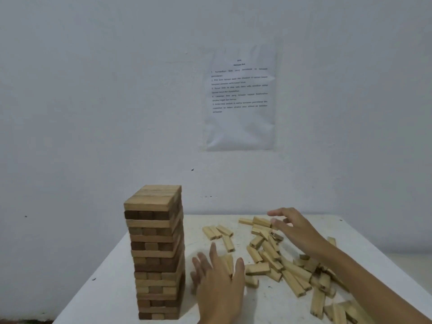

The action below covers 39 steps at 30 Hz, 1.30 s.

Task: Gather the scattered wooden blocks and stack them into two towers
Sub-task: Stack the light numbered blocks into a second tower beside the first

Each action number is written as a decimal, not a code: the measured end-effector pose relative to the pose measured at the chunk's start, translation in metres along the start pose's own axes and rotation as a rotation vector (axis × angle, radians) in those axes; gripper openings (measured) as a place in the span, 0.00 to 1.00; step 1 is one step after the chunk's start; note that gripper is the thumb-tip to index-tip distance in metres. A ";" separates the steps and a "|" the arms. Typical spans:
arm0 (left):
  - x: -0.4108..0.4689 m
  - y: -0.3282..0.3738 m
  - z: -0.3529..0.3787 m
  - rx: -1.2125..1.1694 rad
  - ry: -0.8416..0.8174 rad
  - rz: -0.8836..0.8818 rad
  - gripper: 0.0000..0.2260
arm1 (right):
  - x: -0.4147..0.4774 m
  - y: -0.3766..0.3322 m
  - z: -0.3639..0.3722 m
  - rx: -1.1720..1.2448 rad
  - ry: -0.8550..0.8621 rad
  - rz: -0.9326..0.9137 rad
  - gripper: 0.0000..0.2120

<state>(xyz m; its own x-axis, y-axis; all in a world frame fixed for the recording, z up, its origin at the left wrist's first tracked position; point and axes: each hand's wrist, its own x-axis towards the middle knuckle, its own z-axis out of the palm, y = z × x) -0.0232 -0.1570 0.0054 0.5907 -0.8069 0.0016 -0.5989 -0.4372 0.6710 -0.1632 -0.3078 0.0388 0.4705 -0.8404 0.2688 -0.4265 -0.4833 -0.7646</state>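
A tall tower of wooden blocks (155,251) stands upright on the left part of the white table (117,288). Several loose blocks (273,258) lie scattered over the table's middle and right. My left hand (218,286) hovers just right of the tower with fingers spread and straight, over a few blocks (228,261), holding nothing. My right hand (293,226) reaches across the pile toward the far blocks (260,222), fingers extended and loosely bent, touching or nearly touching one; I cannot tell which.
A printed paper sheet (239,97) is taped to the white wall behind the table. The table's far edge (257,215) runs along the wall. A small group of three blocks (217,232) lies apart at the back centre.
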 end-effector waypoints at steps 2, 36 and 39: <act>0.010 0.005 0.014 0.042 0.025 -0.051 0.33 | 0.015 0.013 0.007 -0.098 -0.001 -0.032 0.09; 0.066 0.025 0.061 0.186 -0.079 0.321 0.21 | 0.029 0.049 0.013 -0.605 -0.437 -0.140 0.21; 0.052 0.032 0.070 0.241 -0.062 0.350 0.22 | 0.010 0.052 0.002 -0.610 -0.419 -0.131 0.21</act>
<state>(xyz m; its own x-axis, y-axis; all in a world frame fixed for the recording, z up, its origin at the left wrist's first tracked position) -0.0494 -0.2413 -0.0254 0.3005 -0.9421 0.1487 -0.8708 -0.2074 0.4457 -0.1795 -0.3411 0.0004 0.7494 -0.6621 -0.0035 -0.6420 -0.7253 -0.2484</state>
